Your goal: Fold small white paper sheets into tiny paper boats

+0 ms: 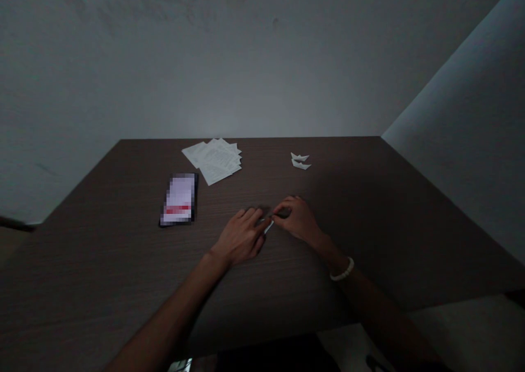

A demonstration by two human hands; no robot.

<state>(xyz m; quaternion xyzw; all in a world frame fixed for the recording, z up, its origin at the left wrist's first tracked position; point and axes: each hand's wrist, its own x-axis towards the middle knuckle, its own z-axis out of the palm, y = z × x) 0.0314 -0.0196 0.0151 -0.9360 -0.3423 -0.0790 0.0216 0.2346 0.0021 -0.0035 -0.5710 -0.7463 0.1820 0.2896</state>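
A small folded piece of white paper (pixel 268 227) lies on the brown table between my two hands, mostly covered by fingers. My left hand (pixel 241 235) rests on the table with its fingers bent and holds the paper's left side down. At the right side, my right hand (pixel 298 219) pinches the paper's edge between thumb and index finger. How the paper is folded cannot be made out. Farther back on the right sit two small white paper boats (pixel 301 161), close together.
A fanned stack of printed paper sheets (pixel 217 161) lies at the back left of the table (pixel 123 284). In front of it is a phone (pixel 179 199) with a lit, blurred screen. A wall (pixel 262 76) stands behind the table, another at the right.
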